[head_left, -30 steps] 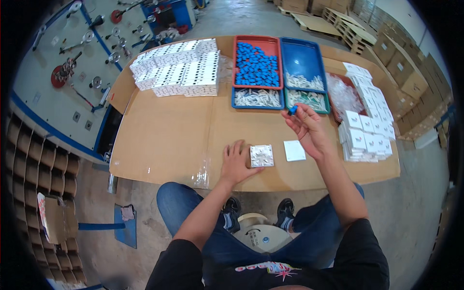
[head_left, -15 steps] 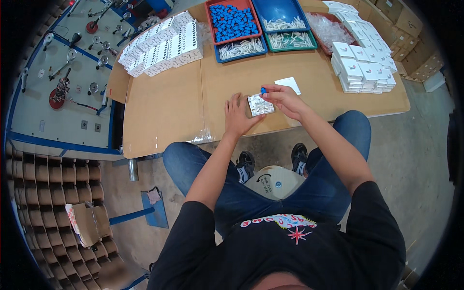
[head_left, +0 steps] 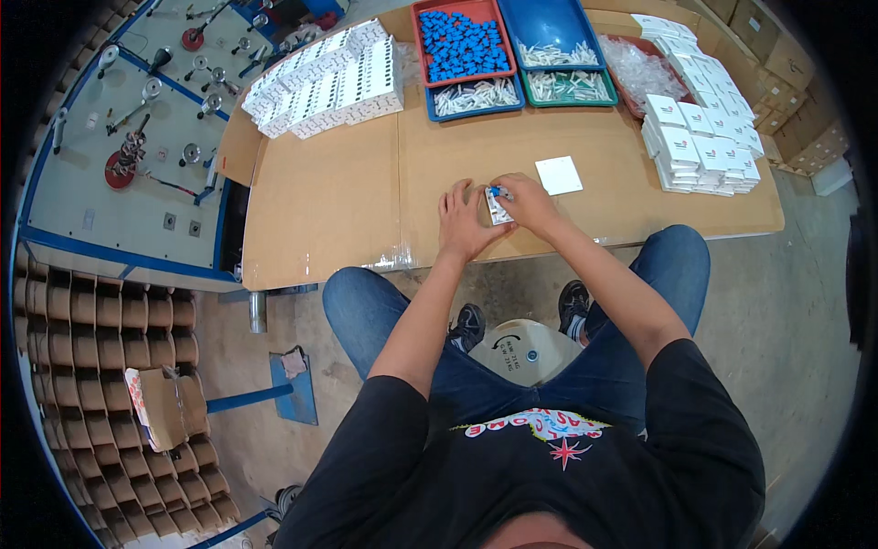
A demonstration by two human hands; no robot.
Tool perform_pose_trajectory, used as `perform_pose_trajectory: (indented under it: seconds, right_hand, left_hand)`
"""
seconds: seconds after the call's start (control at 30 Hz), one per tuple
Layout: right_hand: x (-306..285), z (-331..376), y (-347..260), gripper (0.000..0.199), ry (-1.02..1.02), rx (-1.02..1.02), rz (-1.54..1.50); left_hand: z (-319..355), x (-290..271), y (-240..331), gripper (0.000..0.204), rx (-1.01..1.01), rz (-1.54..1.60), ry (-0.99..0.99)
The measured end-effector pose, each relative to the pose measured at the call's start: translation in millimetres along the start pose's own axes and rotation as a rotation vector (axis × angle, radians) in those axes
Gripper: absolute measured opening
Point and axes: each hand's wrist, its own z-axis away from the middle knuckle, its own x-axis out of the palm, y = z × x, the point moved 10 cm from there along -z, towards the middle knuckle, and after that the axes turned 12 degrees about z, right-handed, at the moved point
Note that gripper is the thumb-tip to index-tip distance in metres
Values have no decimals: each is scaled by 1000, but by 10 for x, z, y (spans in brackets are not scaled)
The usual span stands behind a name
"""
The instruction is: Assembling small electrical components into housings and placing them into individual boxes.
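Note:
Near the front edge of the cardboard-covered table [head_left: 329,210], both hands meet over a small white box [head_left: 498,209]. My left hand [head_left: 464,220] lies against the box's left side and steadies it. My right hand [head_left: 524,199] pinches a small blue part [head_left: 495,191] at the top of the box. A white square card [head_left: 559,175] lies flat just right of my right hand.
At the back stand a red tray of blue parts [head_left: 459,43], a blue tray [head_left: 551,27], and trays of white pieces [head_left: 477,95]. Rows of white boxes [head_left: 320,80] lie back left, stacked white boxes [head_left: 700,142] at right. A round stool [head_left: 526,352] is between my legs.
My right hand came back from the trays with a blue part and now holds it at the small box. My left hand shifted from flat on the table to the box's side.

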Motion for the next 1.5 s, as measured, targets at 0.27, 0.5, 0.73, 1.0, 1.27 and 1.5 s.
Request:
perform_pose_trajectory:
  seconds: [0.27, 0.5, 0.73, 1.0, 1.27, 1.5]
  right_hand:
    - [68, -34, -13, 27, 10, -29, -2]
    - [68, -42, -21, 27, 4, -29, 34]
    - [106, -27, 3, 30, 25, 2, 52]
    - [92, 37, -43, 28, 31, -118, 36]
    - [171, 93, -156, 34, -123, -173, 270]
    - [331, 48, -196, 43, -247, -168, 548]
  left_hand:
    - [-30, -12, -24, 91, -14, 19, -4]
    - [-23, -27, -49, 91, -15, 36, 11]
    - [6, -35, -64, 91, -12, 41, 20]
    - [22, -110, -26, 89, -7, 97, 57]
    - [7, -30, -163, 88, -63, 104, 2]
    - [5, -22, -154, 86, -35, 68, 12]
